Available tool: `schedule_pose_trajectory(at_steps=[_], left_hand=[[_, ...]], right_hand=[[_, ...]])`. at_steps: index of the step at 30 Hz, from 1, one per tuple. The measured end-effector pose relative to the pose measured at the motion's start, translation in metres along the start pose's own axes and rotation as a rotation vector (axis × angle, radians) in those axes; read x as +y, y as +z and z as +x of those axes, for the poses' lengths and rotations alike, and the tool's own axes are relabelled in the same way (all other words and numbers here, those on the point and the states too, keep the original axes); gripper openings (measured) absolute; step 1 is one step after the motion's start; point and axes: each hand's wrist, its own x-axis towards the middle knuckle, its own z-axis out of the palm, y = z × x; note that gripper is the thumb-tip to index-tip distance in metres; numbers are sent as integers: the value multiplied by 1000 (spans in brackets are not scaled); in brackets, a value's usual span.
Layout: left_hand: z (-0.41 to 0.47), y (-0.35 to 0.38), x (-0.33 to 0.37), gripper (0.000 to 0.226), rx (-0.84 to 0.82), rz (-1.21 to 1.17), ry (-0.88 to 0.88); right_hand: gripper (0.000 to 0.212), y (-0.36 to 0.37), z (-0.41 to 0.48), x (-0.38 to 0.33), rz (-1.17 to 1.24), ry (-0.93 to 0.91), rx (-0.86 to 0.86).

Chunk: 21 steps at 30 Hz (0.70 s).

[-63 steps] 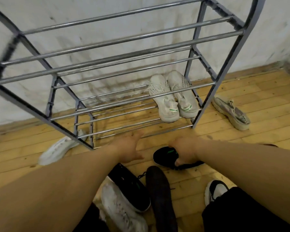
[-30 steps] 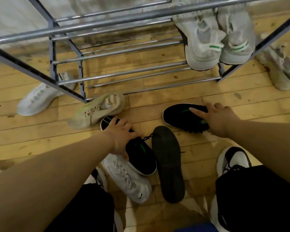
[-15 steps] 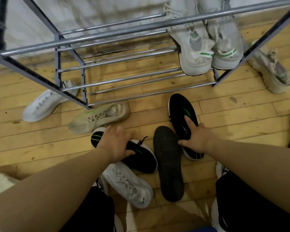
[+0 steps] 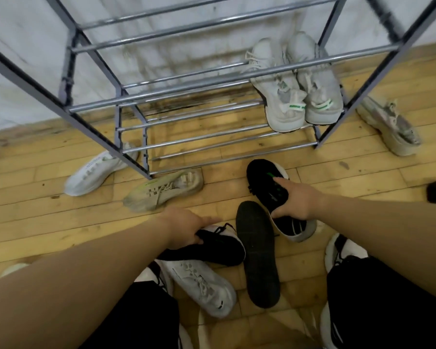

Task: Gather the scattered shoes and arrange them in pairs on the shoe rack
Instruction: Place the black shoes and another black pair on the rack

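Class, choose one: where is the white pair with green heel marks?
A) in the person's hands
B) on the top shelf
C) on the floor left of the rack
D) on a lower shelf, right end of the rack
D: the white pair rests side by side on lower bars at the shoe rack's right end.

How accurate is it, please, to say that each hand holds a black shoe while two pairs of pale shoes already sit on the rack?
Not quite: the head view shows only one pair of pale shoes on the rack. The rest stands: the left hand holds the nearer black shoe and the right hand holds the farther black shoe.
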Motion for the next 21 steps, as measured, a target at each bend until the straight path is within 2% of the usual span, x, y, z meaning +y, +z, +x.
schedule_pose_trajectory(at_steps=[3,5,10,14,18,21], left_hand=[[-26,-8,6,71,18,-203,-17],[-36,-12,8,69,88,-390,-24],[-34,-22,33,65,223,-802,-38],[-11,-21,71,65,347,-1178,-40],[29,-25,104,62,488,-1473,-81],[58,-32,123,67,515,-1665,-123]], right_hand=[[115,-34,-20,-10,-129,-15,-118],[109,-62,-37,-17,-230,-25,-181],[98,-116,-95,-12,-344,5,-213],[88,-136,-119,31,-96,42,-227],[90,-113,-105,76,271,79,-78],[87,-78,-77,101,496,76,25]])
